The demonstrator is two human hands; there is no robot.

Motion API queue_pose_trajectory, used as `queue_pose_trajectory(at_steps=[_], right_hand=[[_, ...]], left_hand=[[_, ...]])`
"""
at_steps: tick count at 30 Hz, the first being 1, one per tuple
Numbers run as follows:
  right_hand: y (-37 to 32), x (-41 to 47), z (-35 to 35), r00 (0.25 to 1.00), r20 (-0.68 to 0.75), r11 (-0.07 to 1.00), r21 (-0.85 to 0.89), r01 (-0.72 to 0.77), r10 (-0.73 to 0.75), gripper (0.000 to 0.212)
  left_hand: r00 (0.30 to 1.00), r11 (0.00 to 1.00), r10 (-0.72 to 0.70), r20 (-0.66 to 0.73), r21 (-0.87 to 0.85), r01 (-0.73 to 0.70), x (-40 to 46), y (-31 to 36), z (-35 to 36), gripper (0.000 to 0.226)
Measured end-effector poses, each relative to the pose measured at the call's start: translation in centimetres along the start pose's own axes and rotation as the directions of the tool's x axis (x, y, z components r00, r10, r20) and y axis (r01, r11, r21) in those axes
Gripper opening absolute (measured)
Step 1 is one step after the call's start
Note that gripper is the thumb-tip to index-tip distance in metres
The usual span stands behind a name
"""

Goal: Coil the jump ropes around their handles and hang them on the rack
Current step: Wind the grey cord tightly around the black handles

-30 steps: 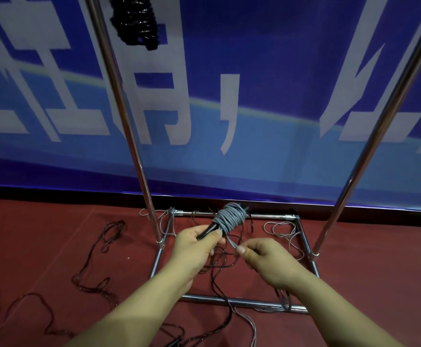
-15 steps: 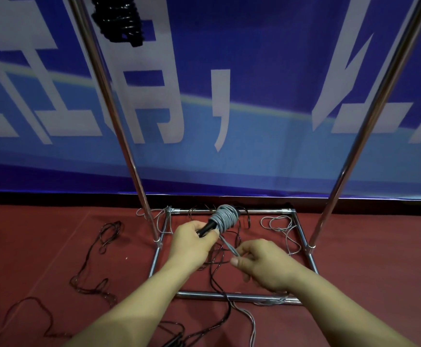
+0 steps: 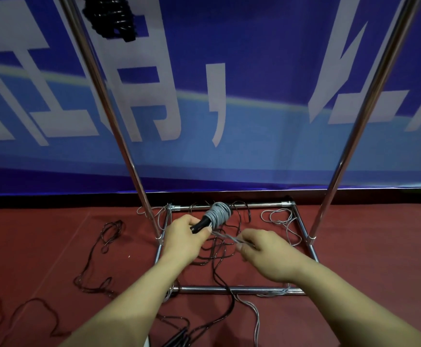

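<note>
Now the right hand (image 3: 262, 254), which a second ago pinched the grey rope (image 3: 225, 237) close against the coil (image 3: 219, 213), has swung down and away, drawing the strand taut for another turn. The left hand (image 3: 183, 236) stays clenched on the black handle (image 3: 201, 224), above the rack's base (image 3: 229, 289). Loose rope remains, so hanging is probably not next.

sports hall — red floor (image 3: 369, 246) | blue banner (image 3: 267, 71) | metal rack (image 3: 119, 136)
</note>
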State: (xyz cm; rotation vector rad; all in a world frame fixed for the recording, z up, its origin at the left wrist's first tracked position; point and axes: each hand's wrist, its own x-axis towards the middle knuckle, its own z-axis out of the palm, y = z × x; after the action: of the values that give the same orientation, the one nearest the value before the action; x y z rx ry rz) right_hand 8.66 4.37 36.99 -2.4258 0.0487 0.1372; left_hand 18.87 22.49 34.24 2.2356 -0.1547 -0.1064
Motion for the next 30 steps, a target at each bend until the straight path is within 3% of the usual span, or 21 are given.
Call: queue_pose_trajectory(at_steps=[4, 8, 16, 20, 30], right_hand=[[0.0, -0.1, -0.1, 0.992, -0.101, 0.997, 0.021, 0.072, -0.070, 0.019], [0.2, 0.1, 0.0, 0.977, -0.185, 0.995, -0.001, 0.104, -0.102, 0.017], [0.1, 1.0, 0.0, 0.936, -0.317, 0.987, -0.097, 0.129, -0.154, 0.019], [0.8, 1.6, -0.2, 0.928, -0.369, 0.999, 0.000, 0.051, -0.047, 0.019], [2.2, 1.7, -1.1, 0.937, -0.346, 0.974, 0.225, 0.036, 0.045, 0.004]], left_hand=[[0.994, 0.999, 0.005, 0.109, 0.039, -0.009, 0.0, -0.8, -0.5, 0.015], [0.966, 0.972, 0.136, 0.219, 0.157, -0.172, -0.6, -1.3, -0.3, 0.014], [0.870, 0.900, 0.281, 0.405, 0.205, -0.386, -2.0, 0.0, -0.4, 0.017], [0.831, 0.905, 0.331, 0.447, 0.100, -0.414, -2.3, 0.2, -0.7, 0.015], [0.758, 0.905, 0.380, 0.529, -0.044, -0.423, -2.8, 0.9, -0.9, 0.005]])
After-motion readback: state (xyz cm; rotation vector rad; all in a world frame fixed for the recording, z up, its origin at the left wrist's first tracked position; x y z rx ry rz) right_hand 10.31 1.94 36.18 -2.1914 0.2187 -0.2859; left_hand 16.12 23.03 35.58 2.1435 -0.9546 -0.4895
